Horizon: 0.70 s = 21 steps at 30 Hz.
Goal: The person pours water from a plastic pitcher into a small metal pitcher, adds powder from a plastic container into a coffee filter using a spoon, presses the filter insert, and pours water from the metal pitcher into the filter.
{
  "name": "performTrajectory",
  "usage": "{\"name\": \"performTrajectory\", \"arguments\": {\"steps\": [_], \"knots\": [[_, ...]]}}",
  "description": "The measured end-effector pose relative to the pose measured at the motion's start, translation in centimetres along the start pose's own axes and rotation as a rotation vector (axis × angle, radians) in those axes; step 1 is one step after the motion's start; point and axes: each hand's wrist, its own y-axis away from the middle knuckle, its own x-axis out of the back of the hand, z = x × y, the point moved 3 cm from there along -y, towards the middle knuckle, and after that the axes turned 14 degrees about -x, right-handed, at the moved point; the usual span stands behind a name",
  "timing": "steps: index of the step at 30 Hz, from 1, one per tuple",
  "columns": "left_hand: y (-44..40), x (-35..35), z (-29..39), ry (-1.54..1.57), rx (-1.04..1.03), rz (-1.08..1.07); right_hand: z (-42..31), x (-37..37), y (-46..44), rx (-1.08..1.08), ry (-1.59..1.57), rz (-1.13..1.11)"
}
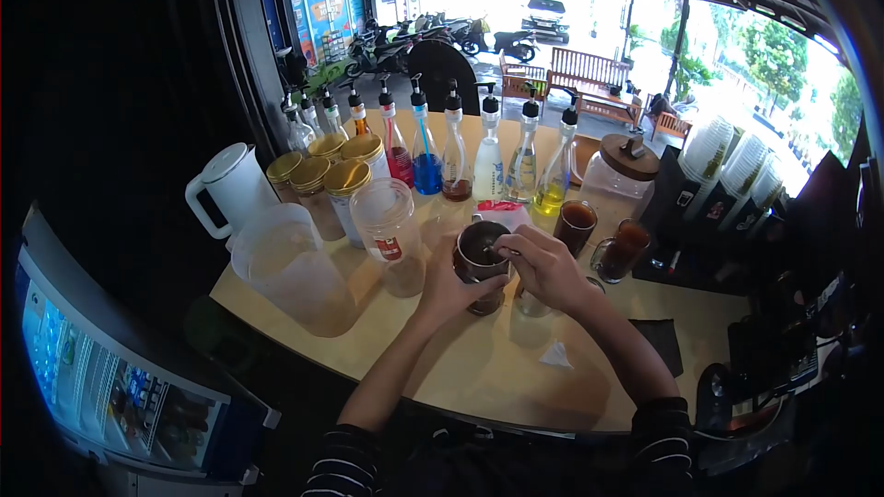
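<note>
My left hand is wrapped round a dark glass that stands upright near the middle of the counter. Dark contents show through the glass's open top. Over its rim, my right hand is closed in a pinch; a small shiny bit shows at the fingertips, but its kind is not clear. Partly hidden below the right hand is a clear glass. To the right stand a glass of brown drink and a glass mug of brown drink.
A clear plastic jar, a translucent pitcher and a white jug stand left. Behind are gold-lidded jars and several pump bottles. Stacked cups are at right; a white paper scrap lies in front.
</note>
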Motion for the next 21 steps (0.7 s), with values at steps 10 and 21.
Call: {"name": "performTrajectory", "arguments": {"steps": [10, 21], "knots": [[-0.1, 0.6, 0.2, -0.083, 0.015, -0.064, 0.2, 1.2, -1.3, -0.03, 0.071, -0.071], [0.0, 0.5, -0.4, -0.06, -0.008, -0.059, 0.3, 1.5, -2.0, -0.153, -0.031, -0.131]]}}
